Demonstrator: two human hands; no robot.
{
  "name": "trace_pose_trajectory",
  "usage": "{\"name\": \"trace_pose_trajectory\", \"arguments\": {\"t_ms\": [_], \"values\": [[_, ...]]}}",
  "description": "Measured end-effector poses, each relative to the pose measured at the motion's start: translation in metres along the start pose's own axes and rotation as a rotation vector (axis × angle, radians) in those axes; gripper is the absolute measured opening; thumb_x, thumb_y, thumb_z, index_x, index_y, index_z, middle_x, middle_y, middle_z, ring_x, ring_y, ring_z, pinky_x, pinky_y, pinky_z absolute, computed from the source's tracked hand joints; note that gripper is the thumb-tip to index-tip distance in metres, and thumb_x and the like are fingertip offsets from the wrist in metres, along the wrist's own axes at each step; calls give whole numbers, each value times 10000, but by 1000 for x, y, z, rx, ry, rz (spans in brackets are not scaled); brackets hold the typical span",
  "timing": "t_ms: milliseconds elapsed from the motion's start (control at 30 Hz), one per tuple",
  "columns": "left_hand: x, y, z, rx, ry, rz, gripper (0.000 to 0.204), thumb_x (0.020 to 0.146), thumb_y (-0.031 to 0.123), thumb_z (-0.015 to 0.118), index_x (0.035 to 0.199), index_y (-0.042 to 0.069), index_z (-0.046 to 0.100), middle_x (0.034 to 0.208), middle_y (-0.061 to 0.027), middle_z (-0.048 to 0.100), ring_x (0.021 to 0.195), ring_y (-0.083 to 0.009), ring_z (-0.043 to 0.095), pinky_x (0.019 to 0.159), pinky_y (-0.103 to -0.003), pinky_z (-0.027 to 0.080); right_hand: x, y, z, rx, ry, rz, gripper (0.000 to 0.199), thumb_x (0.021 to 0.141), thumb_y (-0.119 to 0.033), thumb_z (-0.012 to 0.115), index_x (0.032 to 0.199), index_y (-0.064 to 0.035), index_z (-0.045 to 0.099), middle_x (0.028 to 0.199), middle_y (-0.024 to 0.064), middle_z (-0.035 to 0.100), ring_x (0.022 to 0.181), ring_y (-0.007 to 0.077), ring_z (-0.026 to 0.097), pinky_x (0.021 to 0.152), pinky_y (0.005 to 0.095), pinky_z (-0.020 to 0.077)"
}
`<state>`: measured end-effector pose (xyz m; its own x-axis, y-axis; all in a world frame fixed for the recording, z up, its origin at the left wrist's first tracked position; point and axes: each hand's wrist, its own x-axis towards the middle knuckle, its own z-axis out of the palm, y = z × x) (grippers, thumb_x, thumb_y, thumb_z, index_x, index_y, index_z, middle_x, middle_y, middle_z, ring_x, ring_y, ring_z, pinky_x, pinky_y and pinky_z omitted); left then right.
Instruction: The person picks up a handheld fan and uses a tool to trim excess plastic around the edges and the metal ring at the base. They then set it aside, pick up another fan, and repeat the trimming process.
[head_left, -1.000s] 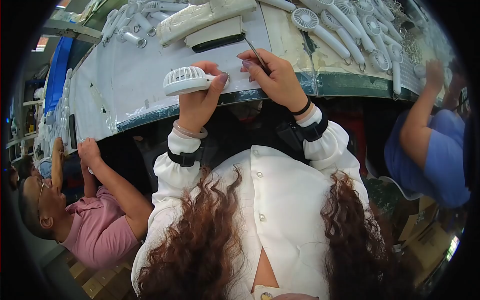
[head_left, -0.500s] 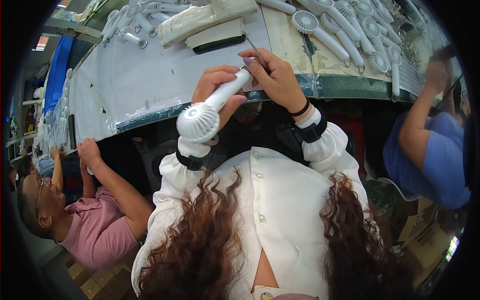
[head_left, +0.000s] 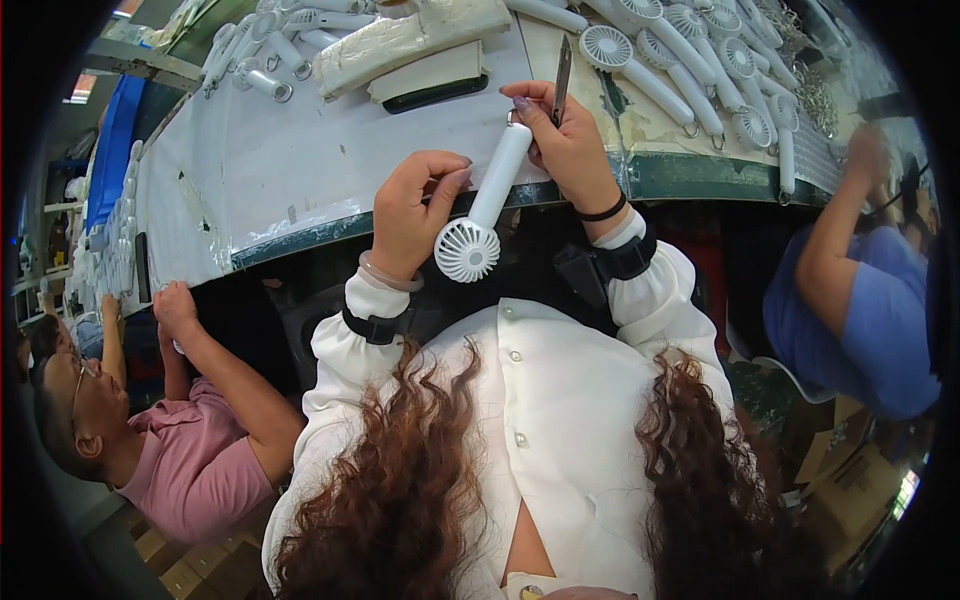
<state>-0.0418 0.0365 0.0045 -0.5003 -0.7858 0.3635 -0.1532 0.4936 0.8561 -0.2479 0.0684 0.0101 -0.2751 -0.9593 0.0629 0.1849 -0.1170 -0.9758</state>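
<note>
Head view: white handheld fan (head_left: 498, 180)

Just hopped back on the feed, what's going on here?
The person's right hand holds a white fan at its ring end, fan head toward the body, plus a thin dark tool pointing away. The left hand is beside the handle; whether it touches is unclear. More fans lie on the table.

Smooth plastic fan (head_left: 498, 182), metal tool (head_left: 563, 78)
</note>
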Motion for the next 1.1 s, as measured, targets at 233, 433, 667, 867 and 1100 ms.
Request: {"name": "trace_pose_trajectory", "arguments": {"t_ms": [233,433,667,867,1100], "values": [[6,4,2,19,-51,-173,167,1007,110,618,1107,-23,631,1028,-80,688,808,-125,672,739,-253,554,8,5,1,-67,10,-8,202,1028,-172,568,1173,-74,669,853,-48,642,631,0,473,538,157,369],[9,10,-5,-336,-138,-313,306,975,127,667,1225,-23,572,1032,-85,675,832,-117,663,753,-250,547,11,7,2,-128,-20,12,197,1028,-180,575,1167,-84,675,865,-41,653,638,4,480,547,165,384],[8,28,0,-186,-199,-247,485,885,152,772,1278,-14,541,1030,-98,670,814,-128,658,725,-261,552,8,8,5,-273,-74,-97,220,1028,-178,578,1177,-33,651,906,-3,663,707,49,548,609,197,462],[10,35,-3,80,-156,-251,528,866,116,739,1339,16,526,1054,-127,658,784,-196,653,708,-303,548,5,11,8,-278,-77,-171,226,1022,-171,589,1182,-14,617,953,31,664,782,86,603,666,240,501],[9,30,-17,321,-57,-161,486,899,112,662,1359,27,529,1120,-163,640,849,-284,639,762,-359,542,-7,-1,8,-618,1,-349,166,1010,-144,593,1109,-11,604,922,114,651,789,211,660,703,311,519]]}}
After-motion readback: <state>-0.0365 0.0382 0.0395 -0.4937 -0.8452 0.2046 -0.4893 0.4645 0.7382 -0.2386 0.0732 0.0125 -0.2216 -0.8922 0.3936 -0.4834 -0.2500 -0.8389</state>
